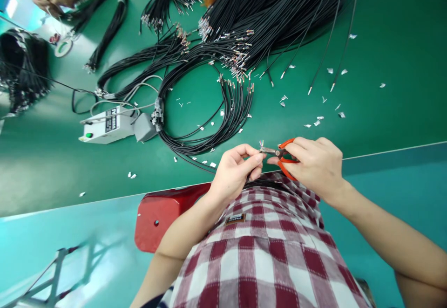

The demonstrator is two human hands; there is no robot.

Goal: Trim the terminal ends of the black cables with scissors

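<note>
My left hand [238, 168] is closed, thumb against fingers, on the end of a black cable whose thin coloured wires [261, 143] stick up past the fingertips. In my right hand [316, 166] is a pair of cutting pliers [278, 153] with orange handles. Their jaws are at the cable end, close to my left fingertips; whether they touch the wires I cannot tell. Beyond my hands a looped bundle of black cables [199, 147] lies on the green table, tied with a grey wrap [158, 113]. Its stripped ends [237, 82] show coloured wires.
A white box with a green button [108, 125] stands left of the loop. More black cables [279, 14] pile at the back. White scraps [317, 122] dot the table. A red stool [157, 219] is below the edge. Another person's hand [52, 3] works far left.
</note>
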